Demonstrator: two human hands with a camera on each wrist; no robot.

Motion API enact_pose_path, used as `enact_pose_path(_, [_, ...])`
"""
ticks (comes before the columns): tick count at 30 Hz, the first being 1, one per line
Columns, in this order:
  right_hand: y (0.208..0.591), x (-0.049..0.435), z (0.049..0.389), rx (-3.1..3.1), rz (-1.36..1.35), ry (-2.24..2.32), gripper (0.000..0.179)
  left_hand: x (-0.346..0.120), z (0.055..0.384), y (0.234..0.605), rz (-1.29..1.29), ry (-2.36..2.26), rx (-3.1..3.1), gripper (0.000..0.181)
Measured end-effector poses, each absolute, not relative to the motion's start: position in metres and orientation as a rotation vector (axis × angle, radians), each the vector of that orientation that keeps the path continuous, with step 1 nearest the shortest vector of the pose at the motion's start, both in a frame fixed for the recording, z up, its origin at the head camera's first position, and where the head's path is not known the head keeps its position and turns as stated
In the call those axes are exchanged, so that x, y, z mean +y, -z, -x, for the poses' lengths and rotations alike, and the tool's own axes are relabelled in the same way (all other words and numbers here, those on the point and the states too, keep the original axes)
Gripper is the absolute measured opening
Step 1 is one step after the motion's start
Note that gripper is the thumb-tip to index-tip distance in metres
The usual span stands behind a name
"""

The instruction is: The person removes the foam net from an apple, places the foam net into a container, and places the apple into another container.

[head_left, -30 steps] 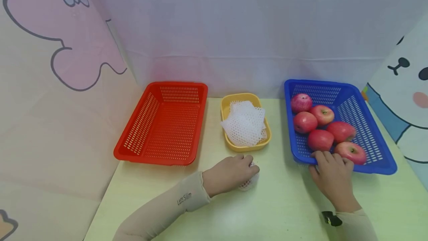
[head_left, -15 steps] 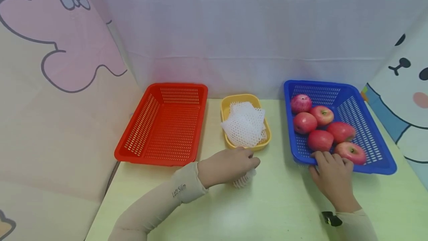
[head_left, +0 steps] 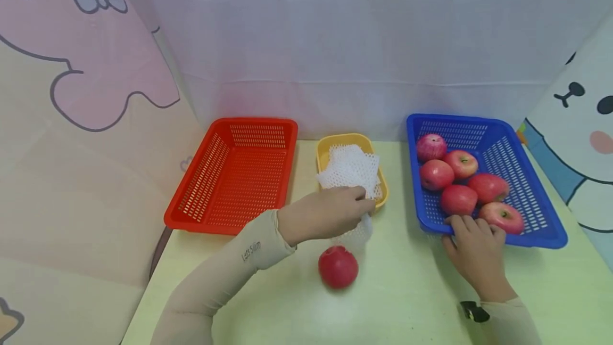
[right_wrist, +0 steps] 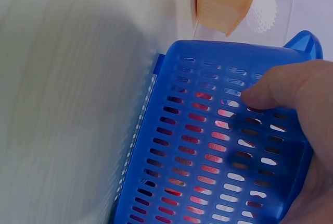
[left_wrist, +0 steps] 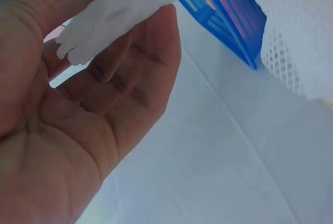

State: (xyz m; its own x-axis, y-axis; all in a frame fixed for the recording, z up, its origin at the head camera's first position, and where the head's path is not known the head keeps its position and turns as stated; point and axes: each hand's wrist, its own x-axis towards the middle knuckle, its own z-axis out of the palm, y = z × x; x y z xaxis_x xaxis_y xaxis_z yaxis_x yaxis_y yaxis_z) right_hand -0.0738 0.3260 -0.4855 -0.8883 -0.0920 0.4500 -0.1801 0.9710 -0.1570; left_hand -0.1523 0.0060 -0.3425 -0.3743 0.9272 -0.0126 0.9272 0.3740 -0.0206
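My left hand (head_left: 325,214) pinches a white foam fruit net (head_left: 356,236) just in front of the yellow tray (head_left: 324,153). In the left wrist view the held net (left_wrist: 112,18) runs between thumb and fingers. A bare red apple (head_left: 338,268) sits on the table below the net, apart from it. My right hand (head_left: 479,260) grips the near rim of the blue basket (head_left: 417,196), which holds several apples (head_left: 437,174). From the right wrist, the thumb (right_wrist: 268,91) is seen pressing against the basket's slotted outer wall.
More white foam nets (head_left: 349,172) lie heaped in the yellow tray. To its left stands a red slotted basket (head_left: 249,185) with nothing in it. A pale cloth (head_left: 354,41) hangs behind the containers.
My left hand has lifted the foam net off the table and moved it away from me, toward the yellow tray. The red apple has come into sight. My right hand has stayed put.
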Motion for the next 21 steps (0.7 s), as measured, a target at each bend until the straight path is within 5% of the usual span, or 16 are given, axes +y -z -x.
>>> enact_pose_path(21, [0.486, 0.324, 0.073, -2.624, -0.217, -0.265, 0.027, 0.027, 0.302, 0.347, 1.275, 0.272, -2.683, 0.017])
